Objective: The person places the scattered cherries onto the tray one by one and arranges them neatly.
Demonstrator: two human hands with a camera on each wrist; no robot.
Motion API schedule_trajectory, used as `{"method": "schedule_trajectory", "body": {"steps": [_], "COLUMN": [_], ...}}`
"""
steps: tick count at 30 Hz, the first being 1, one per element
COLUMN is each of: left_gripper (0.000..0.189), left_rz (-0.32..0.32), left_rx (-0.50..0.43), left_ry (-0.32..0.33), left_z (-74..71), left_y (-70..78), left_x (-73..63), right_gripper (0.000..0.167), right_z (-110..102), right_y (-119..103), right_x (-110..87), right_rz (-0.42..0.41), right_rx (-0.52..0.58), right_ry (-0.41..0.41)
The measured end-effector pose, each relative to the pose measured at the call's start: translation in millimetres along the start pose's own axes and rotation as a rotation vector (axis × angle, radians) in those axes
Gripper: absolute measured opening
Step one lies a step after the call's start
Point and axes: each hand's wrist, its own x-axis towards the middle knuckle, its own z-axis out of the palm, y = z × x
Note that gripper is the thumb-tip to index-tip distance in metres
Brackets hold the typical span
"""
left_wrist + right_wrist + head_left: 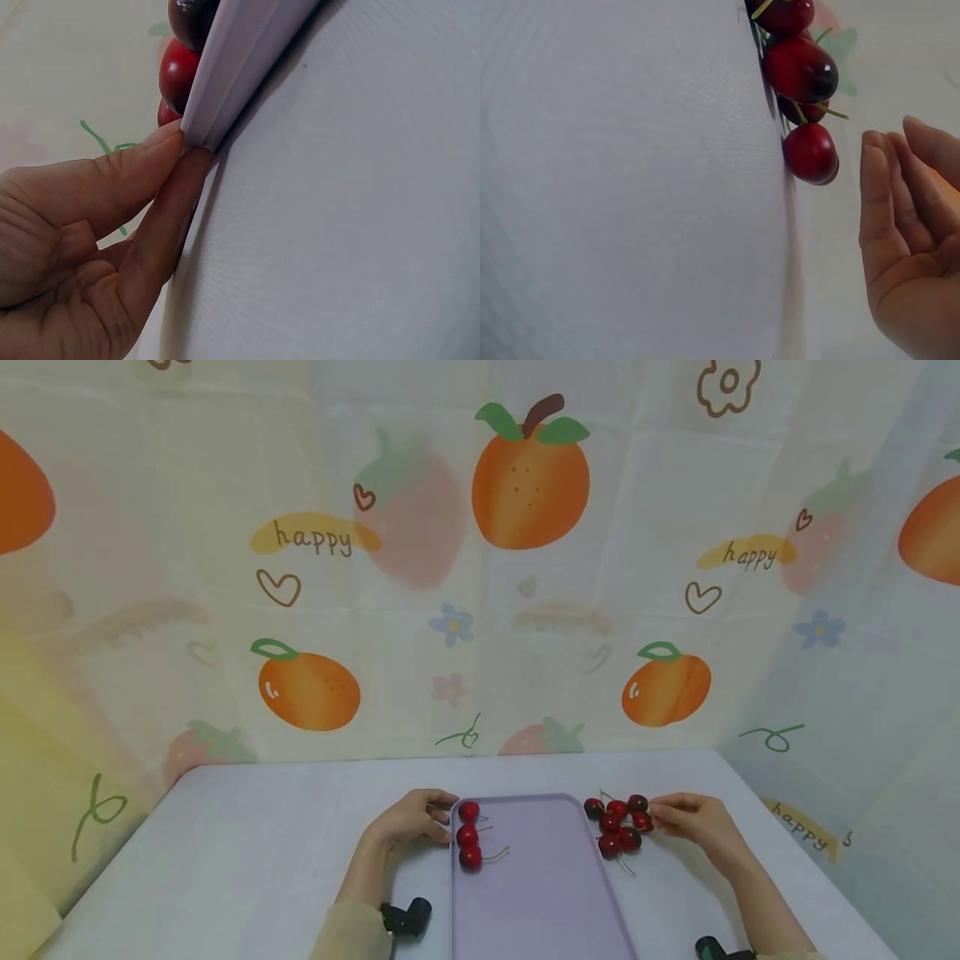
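Note:
My left hand [411, 817] is at the left edge of a flat lilac tray [540, 893]. In the left wrist view its thumb lies on the tray's rim [240, 60] and a finger sits under it, pinching the edge. Three red cherries [468, 835] with stems form a column inside that edge. Beyond the tray's right side lies a cluster of several dark red cherries [609, 822] on the table. My right hand [696, 823] hovers just right of that cluster. Its fingers [877, 195] are extended with the thumb apart from them, and they hold nothing in the right wrist view.
The table [247, 860] has a white cover. A cloth [547, 635] printed with oranges and strawberries hangs behind it and along the sides. Each wrist wears a black camera, the left one [408, 917] beside the tray.

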Motion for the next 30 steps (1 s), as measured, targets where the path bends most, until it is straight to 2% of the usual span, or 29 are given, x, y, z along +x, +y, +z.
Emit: {"method": "schedule_trajectory", "body": {"steps": [9, 15, 23, 30], "left_gripper": [0.058, 0.058, 0.057, 0.057], "left_rz": [0.006, 0.007, -0.001, 0.009], "left_rx": [0.002, 0.002, 0.013, 0.010], "left_ry": [-0.006, -0.003, 0.009, 0.007], "left_z": [0.4, 0.9, 1.9, 1.3], "left_y": [-0.3, -1.1, -1.7, -1.5], "left_x": [1.6, 2.5, 2.2, 1.9], "right_gripper": [0.044, 0.043, 0.043, 0.047], "right_z": [0.0, 0.7, -0.1, -0.3], "right_y": [7.7, 9.1, 11.3, 13.8], "right_x": [-0.5, -0.9, -0.9, 0.0], "right_rz": [0.042, 0.036, 0.023, -0.023], "right_rx": [-0.058, -0.089, -0.089, -0.105], "right_ry": [-0.047, -0.068, -0.141, -0.192]}}
